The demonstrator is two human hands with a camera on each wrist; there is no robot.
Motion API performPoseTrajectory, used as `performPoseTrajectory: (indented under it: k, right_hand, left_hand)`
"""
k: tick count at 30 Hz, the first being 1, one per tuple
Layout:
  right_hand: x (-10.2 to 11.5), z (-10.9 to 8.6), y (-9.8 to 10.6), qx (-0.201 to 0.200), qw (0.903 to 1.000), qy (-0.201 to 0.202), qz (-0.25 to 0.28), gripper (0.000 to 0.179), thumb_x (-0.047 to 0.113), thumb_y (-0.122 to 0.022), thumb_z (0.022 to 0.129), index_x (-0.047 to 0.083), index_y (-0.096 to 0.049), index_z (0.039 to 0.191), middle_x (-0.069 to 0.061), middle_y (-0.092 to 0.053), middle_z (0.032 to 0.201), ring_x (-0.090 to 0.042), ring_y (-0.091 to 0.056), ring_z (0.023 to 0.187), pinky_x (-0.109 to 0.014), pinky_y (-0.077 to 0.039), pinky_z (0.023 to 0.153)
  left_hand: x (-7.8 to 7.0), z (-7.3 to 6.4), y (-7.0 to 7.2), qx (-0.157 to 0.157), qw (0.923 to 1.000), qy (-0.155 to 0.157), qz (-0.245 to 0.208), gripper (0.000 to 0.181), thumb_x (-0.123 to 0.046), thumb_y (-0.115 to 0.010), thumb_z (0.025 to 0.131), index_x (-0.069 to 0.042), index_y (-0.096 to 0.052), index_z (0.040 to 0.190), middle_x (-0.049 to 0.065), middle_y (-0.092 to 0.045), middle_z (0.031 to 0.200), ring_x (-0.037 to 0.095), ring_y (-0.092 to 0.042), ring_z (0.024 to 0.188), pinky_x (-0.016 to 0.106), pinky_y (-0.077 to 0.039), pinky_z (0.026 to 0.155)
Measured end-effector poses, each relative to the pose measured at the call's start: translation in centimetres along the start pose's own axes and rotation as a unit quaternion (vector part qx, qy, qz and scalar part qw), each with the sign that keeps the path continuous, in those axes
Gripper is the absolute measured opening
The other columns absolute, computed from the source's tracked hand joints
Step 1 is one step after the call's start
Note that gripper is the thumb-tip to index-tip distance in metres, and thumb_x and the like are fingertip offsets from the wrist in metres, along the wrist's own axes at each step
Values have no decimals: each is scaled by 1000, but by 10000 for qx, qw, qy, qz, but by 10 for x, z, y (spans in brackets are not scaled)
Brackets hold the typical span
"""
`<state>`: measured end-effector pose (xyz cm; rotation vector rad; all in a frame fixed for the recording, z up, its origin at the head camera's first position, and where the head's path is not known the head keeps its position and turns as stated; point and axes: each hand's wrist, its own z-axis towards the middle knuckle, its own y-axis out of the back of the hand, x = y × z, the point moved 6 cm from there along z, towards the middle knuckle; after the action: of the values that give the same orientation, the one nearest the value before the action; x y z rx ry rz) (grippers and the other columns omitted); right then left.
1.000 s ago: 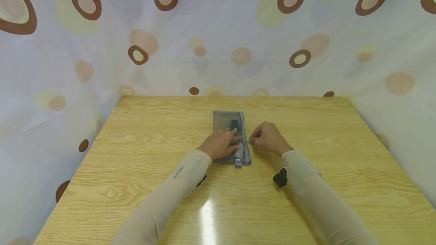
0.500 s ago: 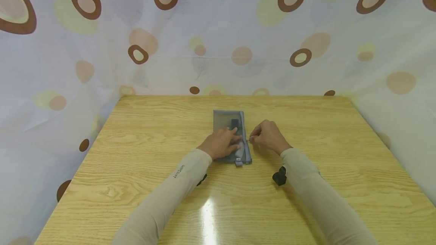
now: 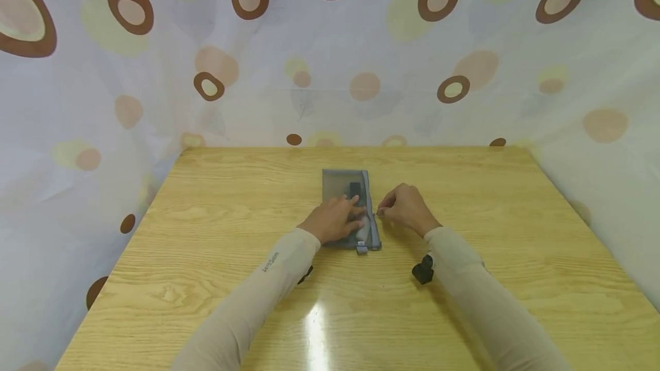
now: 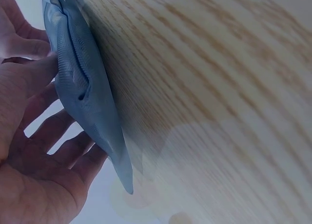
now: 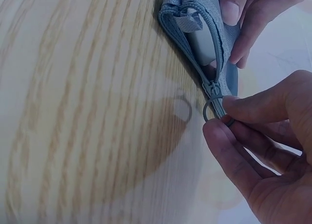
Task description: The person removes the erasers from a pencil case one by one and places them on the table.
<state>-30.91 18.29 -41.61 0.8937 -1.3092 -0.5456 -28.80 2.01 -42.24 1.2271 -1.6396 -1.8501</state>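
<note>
A grey-blue mesh zipper pouch lies flat on the wooden table. Through its mesh a dark block-like thing shows, partly under my left fingers. My left hand rests on the pouch with its fingers spread, pressing it down. At the pouch's right edge, my right hand pinches the ring pull between thumb and fingertips. The ring hangs from the zipper slider. Between slider and near end the zipper gapes, and a smooth whitish thing shows inside.
A small fabric tab sticks out at the pouch's near end. The wooden table extends around it on all sides. Behind and beside the table hangs a white sheet with brown and yellow dots. Each wrist wears a black camera mount.
</note>
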Motion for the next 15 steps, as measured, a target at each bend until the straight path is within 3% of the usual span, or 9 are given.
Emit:
performPoseTrajectory:
  k: [6, 15]
  right_hand:
    - [-1, -1, 0, -37, 10000, -36, 80, 7, 5, -75, 87, 0, -80, 86, -11, -77, 84, -23, -71, 77, -37, -60, 67]
    - [1, -6, 1, -80, 10000, 49, -7, 7, 2, -74, 85, 0, -80, 83, -12, -76, 85, -23, -70, 77, -39, -59, 69]
  left_hand:
    - [-1, 0, -1, -4, 10000, 5, -59, 45, -37, -63, 101, -20, -59, 142, 9, -39, 158, 36, -39, 143, 49, -40, 113]
    - [-2, -1, 0, 68, 9999, 14, -116, 45, -36, -63, 101, -21, -59, 143, 8, -39, 158, 36, -39, 144, 49, -39, 113]
